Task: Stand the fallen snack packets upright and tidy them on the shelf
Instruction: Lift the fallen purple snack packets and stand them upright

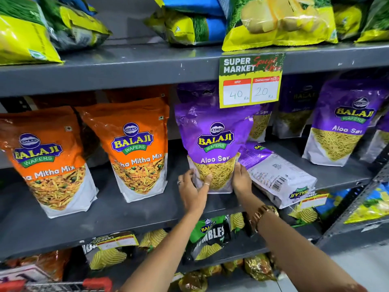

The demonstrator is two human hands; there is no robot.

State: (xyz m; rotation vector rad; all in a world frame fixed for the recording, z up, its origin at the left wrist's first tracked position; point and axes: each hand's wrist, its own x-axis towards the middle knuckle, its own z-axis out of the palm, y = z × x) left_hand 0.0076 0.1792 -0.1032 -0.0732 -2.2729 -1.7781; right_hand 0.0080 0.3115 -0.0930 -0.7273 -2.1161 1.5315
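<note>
A purple Aloo Sev packet (213, 140) stands upright on the middle grey shelf (130, 216). My left hand (194, 189) grips its lower left corner and my right hand (242, 179) presses its lower right side. Just to the right, a second purple Aloo Sev packet (280, 175) lies fallen on its face, back label up, its end hanging over the shelf's front edge. Two orange Mitha Mix packets (50, 161) (139, 150) stand upright to the left. Further purple packets (343, 125) stand at the right and behind.
A yellow price tag (250, 81) hangs from the upper shelf edge over the purple packets. Green and yellow chip bags (280, 22) fill the top shelf. Dark chip bags (208, 237) sit on the shelf below. A red cart handle (96, 284) shows at the bottom left.
</note>
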